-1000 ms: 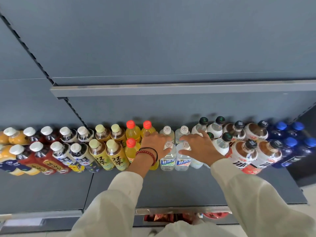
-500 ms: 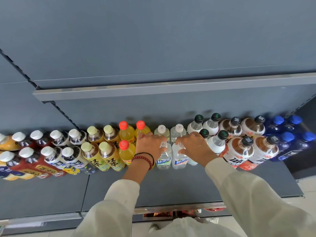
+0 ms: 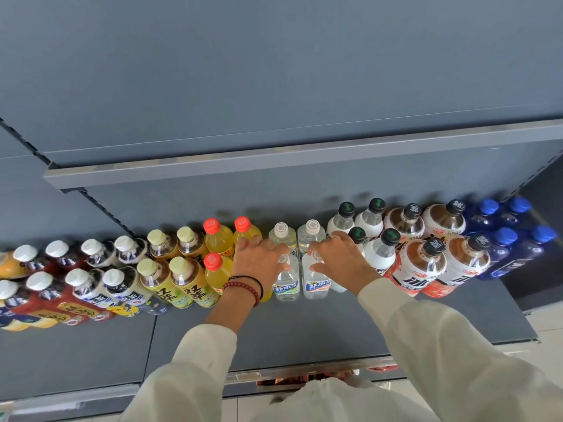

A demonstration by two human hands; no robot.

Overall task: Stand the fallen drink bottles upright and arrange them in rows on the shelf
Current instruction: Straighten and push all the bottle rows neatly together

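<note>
Still, left hand (image 3: pixel 259 260), right hand (image 3: pixel 338 260) atop bottles (image 3: pixel 316 281) (unmoved).

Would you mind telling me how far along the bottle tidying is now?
Done: every bottle in view stands upright, in two rows along the shelf. In hand: the left hand and right hand rest on the front clear bottles. Left: no fallen bottle shows; probably only squaring up the middle.

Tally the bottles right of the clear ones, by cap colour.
dark caps with a green mark: 4
black caps with a white mark: 4
blue caps: 4
Total: 12
</note>
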